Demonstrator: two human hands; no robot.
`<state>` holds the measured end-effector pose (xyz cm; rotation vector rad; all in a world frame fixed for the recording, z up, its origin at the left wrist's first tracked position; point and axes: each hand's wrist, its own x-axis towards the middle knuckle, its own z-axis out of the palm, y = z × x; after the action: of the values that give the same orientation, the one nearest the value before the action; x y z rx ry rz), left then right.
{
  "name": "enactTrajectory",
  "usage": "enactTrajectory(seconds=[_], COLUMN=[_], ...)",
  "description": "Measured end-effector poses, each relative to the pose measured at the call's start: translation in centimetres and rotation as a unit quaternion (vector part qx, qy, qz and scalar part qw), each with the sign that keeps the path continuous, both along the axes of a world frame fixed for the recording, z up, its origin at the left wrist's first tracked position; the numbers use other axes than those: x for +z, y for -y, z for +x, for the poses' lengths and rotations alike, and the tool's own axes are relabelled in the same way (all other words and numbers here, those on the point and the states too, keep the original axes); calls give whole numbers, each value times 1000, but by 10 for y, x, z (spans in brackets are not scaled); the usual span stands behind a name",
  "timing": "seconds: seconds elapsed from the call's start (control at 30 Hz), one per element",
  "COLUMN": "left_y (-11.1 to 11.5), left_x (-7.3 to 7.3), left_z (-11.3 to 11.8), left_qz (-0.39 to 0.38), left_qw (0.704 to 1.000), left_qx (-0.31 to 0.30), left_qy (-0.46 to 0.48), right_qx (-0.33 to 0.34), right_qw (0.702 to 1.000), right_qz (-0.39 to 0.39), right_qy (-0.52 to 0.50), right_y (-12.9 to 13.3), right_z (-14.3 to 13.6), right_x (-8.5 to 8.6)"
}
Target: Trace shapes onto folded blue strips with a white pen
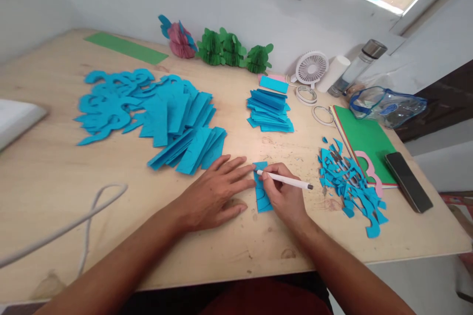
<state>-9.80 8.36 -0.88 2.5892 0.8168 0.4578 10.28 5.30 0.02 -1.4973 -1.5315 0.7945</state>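
A small blue paper strip [263,201] lies on the table between my hands, with a curved pen line on its lower part. My right hand [286,202] grips a white pen [286,179], its tip on the strip's upper part. Flat on the table, my left hand [218,192] has its fingers spread, the fingertips at the strip's left edge. Just beyond the left fingers lies a fanned pile of blue paper strips [195,150], some with drawn lines. Past the strip sits a stack of folded blue papers [271,110].
Curly blue cutouts [111,103] lie at the left, blue scraps [347,177] at the right by a phone [408,182] and green sheets [369,147]. Along the wall stand paper figures [210,47], a small fan [312,67] and a bottle [356,69]. A white cable [88,216] crosses the left front.
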Motion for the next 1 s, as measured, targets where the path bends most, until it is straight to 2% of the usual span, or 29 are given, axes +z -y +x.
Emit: enactTrajectory(seconds=[0.63,1.0], left_y=[0,0], left_x=[1,0], left_z=[0,0], left_qz=[6,16], left_qw=[1000,1000], left_qx=[1,-3], left_qy=[-20,-13], right_qx=[13,3], right_qw=[995,996], right_qz=[33,30], right_qy=[89,87], right_y=[3,8], right_z=[1,3], right_x=[6,7])
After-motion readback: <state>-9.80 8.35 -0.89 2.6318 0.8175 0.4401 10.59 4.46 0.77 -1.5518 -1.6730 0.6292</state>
